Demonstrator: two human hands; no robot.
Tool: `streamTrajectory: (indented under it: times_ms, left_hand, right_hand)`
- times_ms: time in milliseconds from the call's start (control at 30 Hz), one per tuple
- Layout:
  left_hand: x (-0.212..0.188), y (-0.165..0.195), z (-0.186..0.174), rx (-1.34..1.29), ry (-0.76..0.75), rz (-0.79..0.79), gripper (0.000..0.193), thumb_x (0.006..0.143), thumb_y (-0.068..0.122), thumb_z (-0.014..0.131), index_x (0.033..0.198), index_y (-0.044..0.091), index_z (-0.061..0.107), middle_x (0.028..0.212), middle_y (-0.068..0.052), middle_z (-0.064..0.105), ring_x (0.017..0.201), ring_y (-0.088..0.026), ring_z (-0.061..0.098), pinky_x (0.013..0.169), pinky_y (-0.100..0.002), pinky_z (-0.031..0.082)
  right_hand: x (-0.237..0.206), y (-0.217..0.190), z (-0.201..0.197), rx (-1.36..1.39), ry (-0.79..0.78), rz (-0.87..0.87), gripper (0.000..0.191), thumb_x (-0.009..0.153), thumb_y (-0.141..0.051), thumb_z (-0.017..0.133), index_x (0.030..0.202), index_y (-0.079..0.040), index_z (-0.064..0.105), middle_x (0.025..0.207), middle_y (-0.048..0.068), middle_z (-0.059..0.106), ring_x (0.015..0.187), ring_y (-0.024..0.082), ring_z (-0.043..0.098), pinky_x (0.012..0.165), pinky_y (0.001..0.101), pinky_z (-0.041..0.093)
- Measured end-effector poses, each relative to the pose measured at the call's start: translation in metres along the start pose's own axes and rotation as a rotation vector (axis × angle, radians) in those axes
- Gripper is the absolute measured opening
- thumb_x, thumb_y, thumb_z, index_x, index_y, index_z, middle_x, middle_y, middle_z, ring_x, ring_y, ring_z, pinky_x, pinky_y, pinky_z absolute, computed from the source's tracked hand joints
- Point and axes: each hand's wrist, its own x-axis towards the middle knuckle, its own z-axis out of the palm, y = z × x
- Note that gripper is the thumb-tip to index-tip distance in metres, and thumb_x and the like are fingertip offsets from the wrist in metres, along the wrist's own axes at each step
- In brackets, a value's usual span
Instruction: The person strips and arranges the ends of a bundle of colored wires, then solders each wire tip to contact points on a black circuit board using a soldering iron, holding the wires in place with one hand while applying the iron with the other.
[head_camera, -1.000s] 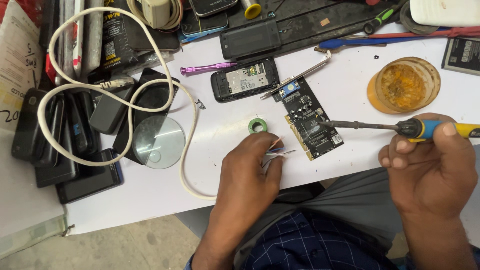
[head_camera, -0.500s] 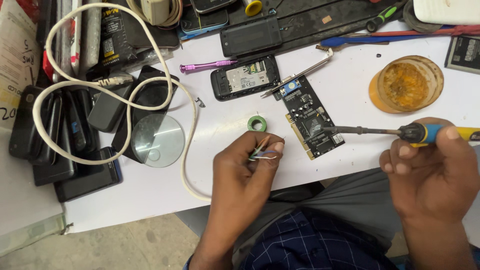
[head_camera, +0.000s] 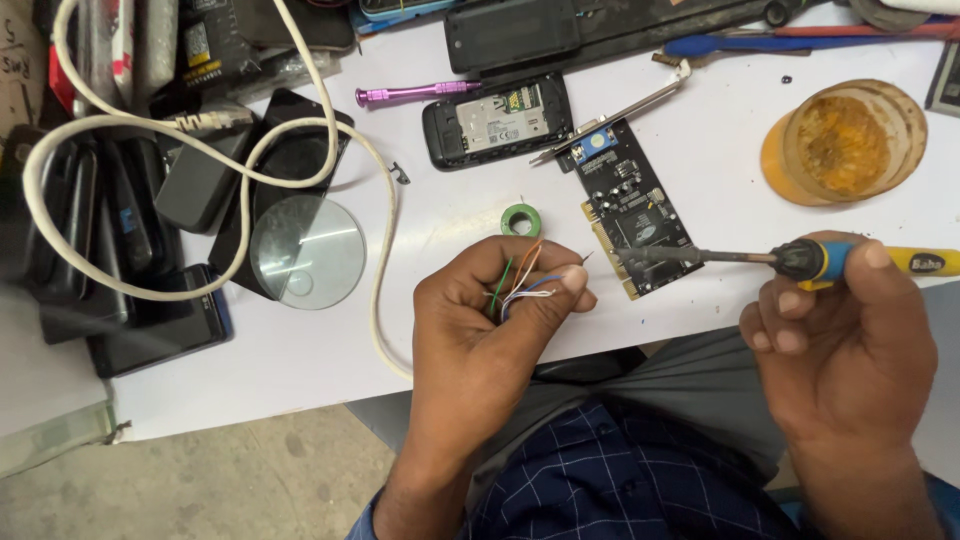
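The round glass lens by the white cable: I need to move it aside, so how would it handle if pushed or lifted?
The glass lens lies flat on the white table, so it would probably slide rather than roll. Its smooth, clear surface looks slippery and likely fragile. It partly overlaps a black phone, so a push may tilt it.

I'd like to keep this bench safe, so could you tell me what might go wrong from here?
1. The soldering iron in the right hand has its tip over the circuit board, close to the left hand; those fingertips could get burned.
2. The thin coloured wires are only pinched, so they may slip.
3. The white cable loops near the table edge and could snag.
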Motion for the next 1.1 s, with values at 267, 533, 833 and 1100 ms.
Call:
streamTrajectory:
  times_ms: [267,533,833,1100]
  left_hand:
    - [0.0006,-0.002,0.0011,-0.032,-0.009,-0.006,0.009,0.097,0.004,0.071,0.101,-0.004,0.071,0.084,-0.008,0.075,0.081,-0.01,0.071,0.074,-0.023,0.057]
    - [0.0007,-0.004,-0.0002,-0.017,-0.011,-0.002,0.01,0.096,0.004,0.071,0.102,-0.004,0.071,0.084,-0.008,0.075,0.08,-0.01,0.072,0.075,-0.024,0.059]
    - [0.0008,-0.0046,0.0018,0.012,0.006,0.002,0.011,0.097,0.007,0.071,0.101,-0.003,0.073,0.083,-0.008,0.076,0.078,-0.009,0.07,0.072,-0.022,0.055]
    - [0.0004,-0.0029,0.0025,0.041,0.023,-0.007,0.011,0.096,0.008,0.072,0.1,-0.003,0.073,0.081,-0.008,0.076,0.077,-0.009,0.07,0.071,-0.023,0.056]
  right_hand:
    - [0.0001,0.0031,0.0075,-0.02,-0.015,0.0,0.035,0.122,-0.025,0.05,0.107,0.0,0.069,0.081,0.008,0.066,0.062,0.013,0.055,0.068,0.0333,0.046]
    - [0.0014,0.0046,0.0084,-0.049,-0.022,-0.001,0.035,0.121,-0.026,0.05,0.107,-0.001,0.07,0.079,0.007,0.066,0.061,0.013,0.056,0.065,0.0323,0.046]
    - [0.0019,0.005,0.0087,-0.028,-0.003,0.012,0.035,0.12,-0.026,0.051,0.107,0.0,0.07,0.08,0.007,0.066,0.061,0.013,0.055,0.067,0.0329,0.046]
    - [0.0016,0.0049,0.0075,-0.038,0.0,0.009,0.035,0.12,-0.026,0.051,0.107,0.0,0.071,0.079,0.008,0.066,0.062,0.013,0.055,0.067,0.0334,0.046]
